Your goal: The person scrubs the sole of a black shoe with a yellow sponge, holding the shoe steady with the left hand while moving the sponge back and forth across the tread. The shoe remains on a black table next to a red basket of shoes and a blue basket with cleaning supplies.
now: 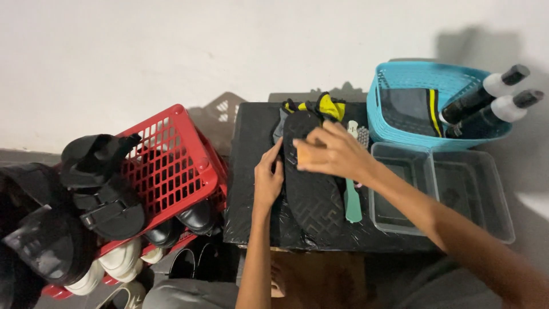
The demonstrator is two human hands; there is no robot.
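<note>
**Both hands on an upturned black sandal at the middle of the black table**

A black sandal lies sole-up along the middle of the black table, its patterned tread facing the camera and its toe end toward the table's far edge. The right hand rests on the upper half of the sole with fingers curled and pressed down; a small orange-tan object shows beneath the fingers, but what it is cannot be told. The left hand lies against the sandal's left edge, fingers extended and held together along the side of the sole.

At the sandal's far end, near the table's far edge, sits a bunched yellow-and-black cloth. Just to the right of the sandal, a teal-handled brush lies lengthwise on the table, its bristle head toward the far edge.

Beyond the table's right edge, two clear plastic tubs stand side by side. Behind them is a light-blue plastic basket holding a grey cloth with a yellow stripe and two dark bottles with white necks and black caps, leaning out over its right rim.

To the left of the table, a red plastic crate is tilted, with black strapped sandals lying over it and black and white shoes beneath.
</note>
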